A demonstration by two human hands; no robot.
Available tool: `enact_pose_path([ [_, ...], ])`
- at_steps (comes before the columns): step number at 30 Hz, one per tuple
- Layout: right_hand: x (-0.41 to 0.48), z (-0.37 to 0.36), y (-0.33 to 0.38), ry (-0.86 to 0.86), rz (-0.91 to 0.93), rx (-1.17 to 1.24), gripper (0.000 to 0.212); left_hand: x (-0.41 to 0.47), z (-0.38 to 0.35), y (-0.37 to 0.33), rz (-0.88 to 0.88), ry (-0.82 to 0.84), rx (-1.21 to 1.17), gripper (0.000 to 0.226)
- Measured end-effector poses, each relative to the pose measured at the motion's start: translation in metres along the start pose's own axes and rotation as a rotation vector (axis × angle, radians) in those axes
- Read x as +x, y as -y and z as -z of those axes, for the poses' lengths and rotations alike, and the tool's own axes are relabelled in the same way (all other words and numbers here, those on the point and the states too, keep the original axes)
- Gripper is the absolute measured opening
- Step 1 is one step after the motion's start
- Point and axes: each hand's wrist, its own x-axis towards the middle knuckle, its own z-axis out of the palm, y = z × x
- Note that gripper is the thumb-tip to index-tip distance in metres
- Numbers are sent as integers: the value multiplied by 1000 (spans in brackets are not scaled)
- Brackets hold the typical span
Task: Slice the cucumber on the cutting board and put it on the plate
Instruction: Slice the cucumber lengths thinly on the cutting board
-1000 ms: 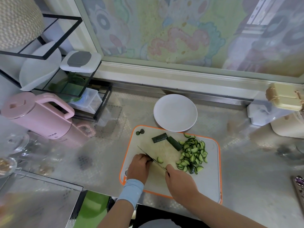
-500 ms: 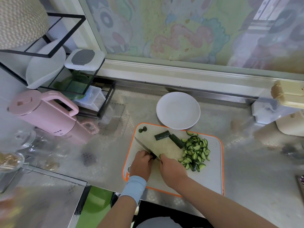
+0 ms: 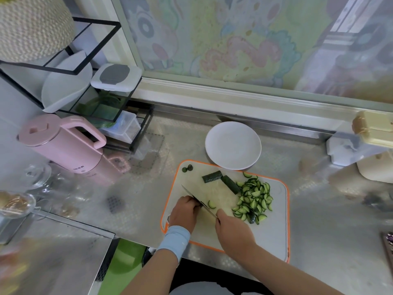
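A white cutting board point(image 3: 276, 235) with an orange rim lies in front of me. My right hand point(image 3: 235, 232) grips the knife point(image 3: 198, 202) by its handle, and the blade runs diagonally up-left. My left hand point(image 3: 184, 212), wearing a light blue wristband, rests with curled fingers against the blade's left side over a cucumber piece that is mostly hidden. One fresh slice point(image 3: 211, 204) lies right of the blade. A pile of half-moon slices point(image 3: 253, 199) sits on the board's right half. Two uncut dark pieces point(image 3: 212, 176) lie behind it. The white plate point(image 3: 232, 145) stands behind the board, with nothing on it.
Two small cucumber ends point(image 3: 187, 168) sit at the board's far left corner. A pink kettle point(image 3: 63, 145) and a black wire rack point(image 3: 106, 107) with containers stand at the left. Glassware point(image 3: 36, 175) is at the far left, and cream and white containers point(image 3: 370, 145) at the right.
Half a second ago my right hand had pushed the knife forward toward my left hand. It has drawn back to the right, and the single slice beside the blade shows again.
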Motion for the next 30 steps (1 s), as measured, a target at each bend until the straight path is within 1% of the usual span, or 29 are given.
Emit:
enact_pose_path([
  [3, 4, -1, 6, 11, -23, -6, 13, 2, -1, 4, 0, -3, -17, 16],
  [8, 22, -4, 18, 54, -61, -13, 13, 1, -5, 9, -11, 11, -46, 21],
  [13, 33, -5, 29, 64, -79, -28, 17, 1, -6, 15, -72, -10, -55, 18],
  [18, 24, -2, 29, 24, -42, -17, 18, -1, -4, 16, -72, -37, -79, 18],
  [22, 9, -2, 27, -20, -44, -31, 20, -1, 1, 15, -73, 8, -78, 21],
  [30, 3, -5, 25, -33, -76, -51, 18, 1, -1, 19, -87, 16, -94, 20],
])
